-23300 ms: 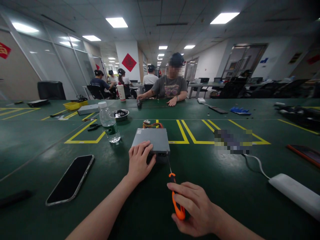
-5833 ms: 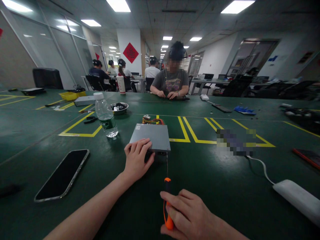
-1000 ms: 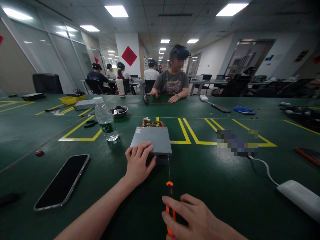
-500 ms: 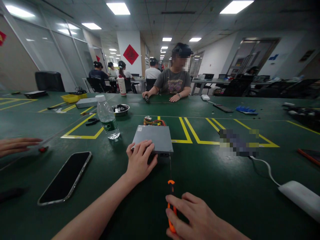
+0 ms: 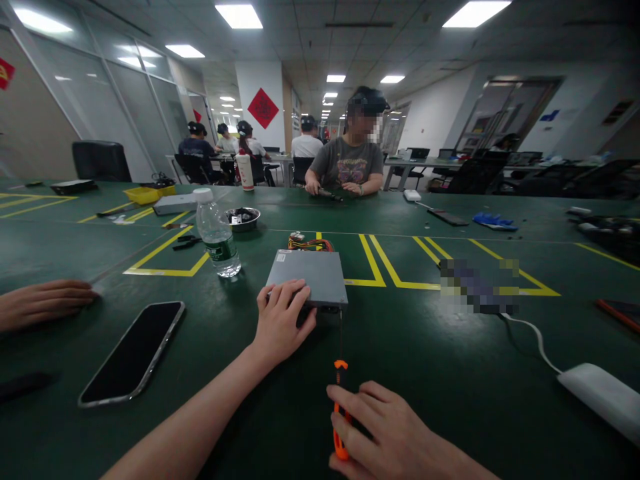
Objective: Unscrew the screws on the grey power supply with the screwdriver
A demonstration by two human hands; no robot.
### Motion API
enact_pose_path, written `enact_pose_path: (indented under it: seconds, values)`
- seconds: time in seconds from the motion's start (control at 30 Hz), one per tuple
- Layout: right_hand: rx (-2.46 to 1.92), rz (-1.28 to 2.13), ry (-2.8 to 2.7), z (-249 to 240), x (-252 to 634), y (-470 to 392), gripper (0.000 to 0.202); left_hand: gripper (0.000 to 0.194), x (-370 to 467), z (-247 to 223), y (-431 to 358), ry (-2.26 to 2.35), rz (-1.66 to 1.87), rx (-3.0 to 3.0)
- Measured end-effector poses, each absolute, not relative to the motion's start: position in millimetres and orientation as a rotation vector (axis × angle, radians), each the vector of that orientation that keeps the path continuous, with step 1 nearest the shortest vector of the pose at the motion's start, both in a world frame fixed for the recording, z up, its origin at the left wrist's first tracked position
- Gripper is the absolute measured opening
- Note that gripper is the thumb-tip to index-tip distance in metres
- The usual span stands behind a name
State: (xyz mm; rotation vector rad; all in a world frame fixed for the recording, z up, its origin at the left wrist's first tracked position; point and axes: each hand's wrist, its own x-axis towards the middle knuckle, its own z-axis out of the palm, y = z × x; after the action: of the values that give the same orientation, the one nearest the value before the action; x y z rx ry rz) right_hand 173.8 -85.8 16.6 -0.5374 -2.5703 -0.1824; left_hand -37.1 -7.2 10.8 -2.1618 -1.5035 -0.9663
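Note:
A grey metal computer power supply [image 5: 311, 272] lies flat on the table, with bundled coloured wires [image 5: 311, 244] at its far side. My left hand [image 5: 284, 320] steadies its near left corner, fingers over the top and thumb at the front face. In my right hand [image 5: 373, 427] is a screwdriver [image 5: 341, 407] with an orange and black handle, gripped between thumb and fingers. Its thin shaft points away from me and reaches the unit's near right corner. Whether the tip sits in a screw is too small to tell.
Left of the unit stand a water bottle [image 5: 217, 233] and a metal bowl [image 5: 243, 219] of dark parts. A phone [image 5: 134, 353] lies nearer me, beside another person's hand [image 5: 47, 303]. A white power bank [image 5: 603, 400] with a cable is at right. A person [image 5: 347, 153] sits opposite.
My right hand has turned slightly on the screwdriver handle; my left hand stays on the power supply. The other person's hand at left has come further in and covers a small red item.

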Motion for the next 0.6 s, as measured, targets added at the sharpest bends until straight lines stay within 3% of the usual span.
enact_pose_path:
  seconds: [0.6]
  values:
    - [-0.493,-0.187,-2.423,12.5,180.5,-81.2,0.033,0.029,-36.9,10.7,-7.8,-1.518,-0.986,-2.166]
